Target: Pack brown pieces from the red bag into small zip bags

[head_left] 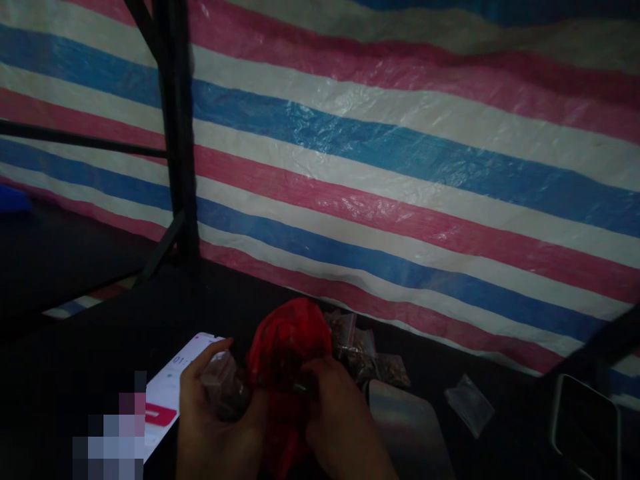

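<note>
My left hand [213,433] is curled around a small clear zip bag [223,390] with dark contents in its lower part. To the right of it, a red plastic bag [293,323] stands with its mouth open, and dark pieces show dimly inside. My right hand [343,413] reaches into the mouth of the red bag, fingers drawn together. What those fingers hold is too dark to make out. Several filled zip bags [361,355] lie in a cluster just behind my right hand. A flat silvery plate [407,427] lies beside my right wrist.
A phone with a lit screen [163,400] lies at the left. On the right are a flat clear zip bag [470,403] and a dark-screened device [586,430]. Behind the black table [225,287] hangs a striped tarp [375,167], with a black post [177,133] at left.
</note>
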`<state>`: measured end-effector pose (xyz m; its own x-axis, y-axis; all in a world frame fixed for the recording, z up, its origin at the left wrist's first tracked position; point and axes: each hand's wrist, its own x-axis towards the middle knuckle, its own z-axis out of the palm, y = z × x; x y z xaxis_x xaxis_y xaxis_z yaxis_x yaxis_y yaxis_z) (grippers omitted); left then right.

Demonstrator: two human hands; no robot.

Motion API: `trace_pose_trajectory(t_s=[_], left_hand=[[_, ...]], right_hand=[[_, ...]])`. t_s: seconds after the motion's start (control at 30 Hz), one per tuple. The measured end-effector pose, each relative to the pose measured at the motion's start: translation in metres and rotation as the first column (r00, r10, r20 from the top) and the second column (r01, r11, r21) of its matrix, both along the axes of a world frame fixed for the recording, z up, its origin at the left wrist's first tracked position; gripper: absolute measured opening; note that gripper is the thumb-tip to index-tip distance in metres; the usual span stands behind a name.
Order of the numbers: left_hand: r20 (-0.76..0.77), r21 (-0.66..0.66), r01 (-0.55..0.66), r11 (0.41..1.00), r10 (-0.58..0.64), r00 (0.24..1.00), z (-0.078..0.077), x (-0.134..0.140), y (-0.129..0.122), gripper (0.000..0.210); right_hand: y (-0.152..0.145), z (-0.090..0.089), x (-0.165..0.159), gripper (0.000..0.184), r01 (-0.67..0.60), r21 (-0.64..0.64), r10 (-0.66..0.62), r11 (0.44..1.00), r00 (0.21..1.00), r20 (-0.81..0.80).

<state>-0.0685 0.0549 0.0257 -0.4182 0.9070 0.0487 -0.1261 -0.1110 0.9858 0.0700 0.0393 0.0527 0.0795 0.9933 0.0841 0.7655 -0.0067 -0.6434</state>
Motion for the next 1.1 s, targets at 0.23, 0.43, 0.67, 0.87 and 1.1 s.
trace_pose_trajectory(t_s=[0.23,0.43,0.67,0.87,1.1], left_hand=[[-0.075,-0.053,0.156,0.986,-0.16,0.984,-0.012,-0.004,0.016,0.072],[0.013,-0.008,0.268,0.963,-0.268,0.963,-0.001,0.001,0.028,0.061],[0.125,-0.047,0.257,0.965,-0.249,0.96,-0.003,-0.004,0.031,0.063],[0.061,-0.011,0.321,0.947,-0.319,0.946,-0.018,-0.009,0.03,0.065],[-0.239,-0.027,0.384,0.923,-0.379,0.894,-0.026,-0.011,0.03,0.04]], right_hand=[[0.006,-0.007,-0.002,0.062,0.042,0.0,-0.042,0.999,0.998,-0.037],[0.015,-0.009,-0.008,0.058,0.025,0.01,-0.025,1.0,0.999,-0.04],[0.027,-0.021,-0.012,0.057,0.069,0.114,-0.045,0.991,0.979,-0.2],[0.028,-0.019,-0.004,0.049,0.068,0.108,-0.007,0.992,0.874,-0.486],[0.02,0.006,0.006,0.051,-0.052,0.148,0.128,0.988,0.815,-0.566]])
